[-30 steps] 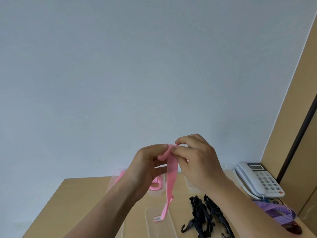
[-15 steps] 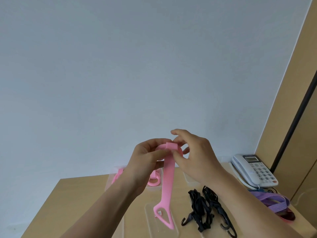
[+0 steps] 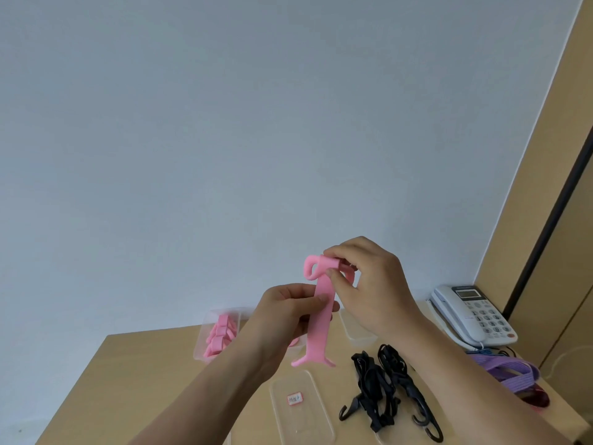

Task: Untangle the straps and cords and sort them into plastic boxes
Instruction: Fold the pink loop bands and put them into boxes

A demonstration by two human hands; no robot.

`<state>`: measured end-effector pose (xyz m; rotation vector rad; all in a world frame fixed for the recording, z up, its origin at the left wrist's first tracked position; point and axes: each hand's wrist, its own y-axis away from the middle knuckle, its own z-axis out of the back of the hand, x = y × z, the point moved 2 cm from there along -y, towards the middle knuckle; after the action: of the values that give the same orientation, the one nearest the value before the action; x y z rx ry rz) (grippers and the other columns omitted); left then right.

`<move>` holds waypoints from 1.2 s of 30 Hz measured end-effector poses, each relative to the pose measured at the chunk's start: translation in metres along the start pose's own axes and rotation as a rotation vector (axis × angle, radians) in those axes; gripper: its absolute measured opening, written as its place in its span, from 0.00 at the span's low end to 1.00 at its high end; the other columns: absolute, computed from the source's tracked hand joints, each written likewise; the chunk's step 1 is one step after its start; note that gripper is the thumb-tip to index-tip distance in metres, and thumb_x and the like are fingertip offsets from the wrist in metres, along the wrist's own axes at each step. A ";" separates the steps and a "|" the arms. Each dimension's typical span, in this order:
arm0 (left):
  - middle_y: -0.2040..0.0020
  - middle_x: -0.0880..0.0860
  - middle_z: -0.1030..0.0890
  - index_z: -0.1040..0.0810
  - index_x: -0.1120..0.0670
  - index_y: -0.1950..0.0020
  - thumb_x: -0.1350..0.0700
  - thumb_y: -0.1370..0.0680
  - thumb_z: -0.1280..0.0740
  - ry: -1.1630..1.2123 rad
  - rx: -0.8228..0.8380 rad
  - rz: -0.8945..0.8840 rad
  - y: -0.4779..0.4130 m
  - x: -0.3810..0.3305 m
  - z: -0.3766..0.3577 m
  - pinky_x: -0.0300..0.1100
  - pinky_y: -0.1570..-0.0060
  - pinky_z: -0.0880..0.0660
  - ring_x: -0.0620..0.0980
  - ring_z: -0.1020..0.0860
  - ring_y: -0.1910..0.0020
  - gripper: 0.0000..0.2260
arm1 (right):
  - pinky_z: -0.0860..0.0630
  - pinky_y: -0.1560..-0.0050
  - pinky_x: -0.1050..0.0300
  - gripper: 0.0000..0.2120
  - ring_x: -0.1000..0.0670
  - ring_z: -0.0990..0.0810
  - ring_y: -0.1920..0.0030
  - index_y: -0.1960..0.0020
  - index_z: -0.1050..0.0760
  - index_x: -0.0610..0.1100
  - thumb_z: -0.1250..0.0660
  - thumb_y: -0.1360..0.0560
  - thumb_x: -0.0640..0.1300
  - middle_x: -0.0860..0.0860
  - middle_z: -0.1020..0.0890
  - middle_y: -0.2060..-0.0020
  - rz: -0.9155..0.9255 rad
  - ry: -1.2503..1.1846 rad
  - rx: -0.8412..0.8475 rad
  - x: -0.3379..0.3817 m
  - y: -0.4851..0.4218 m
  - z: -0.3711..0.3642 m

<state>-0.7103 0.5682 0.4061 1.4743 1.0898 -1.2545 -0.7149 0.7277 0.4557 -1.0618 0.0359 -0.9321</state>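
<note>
Two hands hold one pink strap (image 3: 322,303) in the air above the bench (image 3: 128,380), in front of the wall.

**Progress.**
- Done: several pink straps (image 3: 219,337) lie in the far-left box (image 3: 205,317).
- In hand: the pink strap appears free of the others and is being rolled up from its top end, judged as preparation for stowing.
- Left: the black hooked cords (image 3: 378,390) lie in a loose bundle on the bench, and the purple strap (image 3: 503,370) lies beside the telephone (image 3: 475,313). Neither is boxed.
- The near clear box (image 3: 301,425), which carries a small label (image 3: 294,398), and the far clear box (image 3: 356,334) hold nothing visible.
- The task is judged to be under half complete.

**Orientation.**
- The long axis of the strap runs close to vertical, with the top leaning slightly right.
- The upper end is curled into a small coil.
- The lower end flares into a forked tip that points down at the bench and hangs clear of it, between the far-left box and the near clear box.

**Grip.**
- The right hand (image 3: 372,284) pinches the coil, with its fingers (image 3: 343,248) and thumb closed on it.
- The left hand (image 3: 288,311) pinches the strap at mid-length between thumb and curled fingers.
</note>
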 end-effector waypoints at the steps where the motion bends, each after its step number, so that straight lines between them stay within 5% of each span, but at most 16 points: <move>1: 0.49 0.59 0.13 0.13 0.59 0.47 0.60 0.20 0.30 -0.016 -0.001 -0.014 0.000 0.000 -0.001 0.44 0.53 0.24 0.53 0.17 0.53 0.07 | 0.23 0.56 0.55 0.10 0.52 0.21 0.59 0.52 0.16 0.44 0.27 0.29 0.31 0.52 0.19 0.57 0.011 0.007 -0.014 -0.001 0.001 -0.001; 13: 0.54 0.59 0.16 0.14 0.61 0.48 0.47 0.25 0.26 0.084 -0.003 -0.114 -0.009 -0.007 0.001 0.48 0.49 0.23 0.54 0.19 0.55 0.18 | 0.25 0.49 0.58 0.09 0.48 0.22 0.49 0.58 0.16 0.45 0.25 0.31 0.31 0.53 0.18 0.56 0.091 0.003 -0.060 -0.004 0.012 -0.013; 16: 0.53 0.62 0.16 0.14 0.62 0.49 0.48 0.27 0.27 0.067 -0.004 -0.118 -0.010 -0.004 0.003 0.52 0.48 0.24 0.57 0.19 0.54 0.18 | 0.27 0.47 0.60 0.10 0.48 0.23 0.47 0.58 0.16 0.45 0.27 0.31 0.31 0.55 0.18 0.58 0.085 -0.025 -0.051 -0.004 0.014 -0.012; 19: 0.47 0.62 0.13 0.13 0.59 0.44 0.53 0.23 0.27 0.011 -0.018 -0.130 -0.010 -0.001 0.007 0.57 0.36 0.22 0.62 0.16 0.44 0.12 | 0.28 0.47 0.66 0.10 0.50 0.23 0.47 0.55 0.18 0.45 0.28 0.32 0.32 0.56 0.18 0.59 0.033 -0.050 -0.055 -0.005 0.011 -0.008; 22: 0.46 0.60 0.13 0.14 0.57 0.42 0.62 0.19 0.30 -0.040 -0.036 -0.145 -0.010 0.001 0.012 0.64 0.33 0.26 0.64 0.17 0.40 0.08 | 0.29 0.45 0.65 0.13 0.51 0.24 0.44 0.46 0.19 0.45 0.30 0.30 0.39 0.55 0.18 0.51 -0.032 0.000 0.057 -0.009 0.008 -0.008; 26: 0.45 0.59 0.13 0.14 0.56 0.42 0.65 0.19 0.32 -0.057 -0.030 -0.156 -0.008 0.002 0.017 0.62 0.33 0.25 0.62 0.17 0.40 0.11 | 0.32 0.46 0.70 0.10 0.57 0.25 0.45 0.47 0.19 0.50 0.34 0.27 0.48 0.59 0.19 0.51 -0.095 -0.030 0.297 -0.011 0.008 -0.012; 31: 0.47 0.60 0.13 0.16 0.55 0.40 0.57 0.23 0.28 -0.072 0.015 -0.108 -0.004 0.004 0.021 0.57 0.39 0.21 0.59 0.16 0.46 0.12 | 0.31 0.55 0.72 0.07 0.62 0.26 0.54 0.50 0.19 0.49 0.30 0.26 0.39 0.60 0.19 0.57 -0.113 -0.004 0.259 -0.007 0.013 -0.016; 36: 0.47 0.57 0.13 0.16 0.57 0.41 0.51 0.27 0.27 -0.124 0.157 0.034 -0.003 0.011 0.030 0.46 0.49 0.18 0.54 0.14 0.50 0.18 | 0.28 0.52 0.63 0.07 0.56 0.25 0.52 0.51 0.18 0.49 0.29 0.26 0.39 0.59 0.20 0.59 -0.120 0.040 0.235 -0.003 0.021 -0.020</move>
<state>-0.7179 0.5406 0.3921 1.5024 0.8975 -1.4140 -0.7128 0.7186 0.4282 -0.8347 -0.1035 -1.0388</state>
